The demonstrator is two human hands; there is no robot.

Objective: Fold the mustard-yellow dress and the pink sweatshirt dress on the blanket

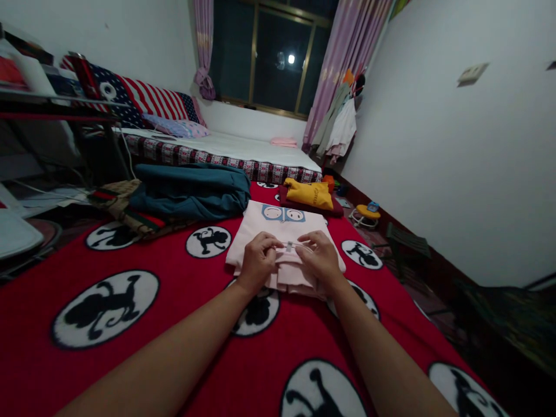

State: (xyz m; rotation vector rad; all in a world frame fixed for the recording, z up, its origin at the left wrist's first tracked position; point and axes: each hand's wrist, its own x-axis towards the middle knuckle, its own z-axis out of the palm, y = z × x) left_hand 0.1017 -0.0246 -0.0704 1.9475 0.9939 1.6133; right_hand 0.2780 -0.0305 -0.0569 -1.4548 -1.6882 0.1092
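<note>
A folded pale pink shirt (254,229) with a blue cartoon print lies in front of me on a red blanket (182,301) with black-and-white round figures. Its neckline, with a small grey label (289,247), faces me, and the folded lower layers show below it. At the left of the label, my left hand (259,259) is closed, thumb and fingers pinching the collar. My right hand (320,258) has bent fingers gripping the collar on the other side.
Behind the shirt, a folded yellow garment (309,193) lies on a dark red one (336,208). A teal cloth bundle (191,191) sits at the left on a brown patterned cloth (117,200). A low stool (367,212) stands right; a daybed (243,145) is at the back.
</note>
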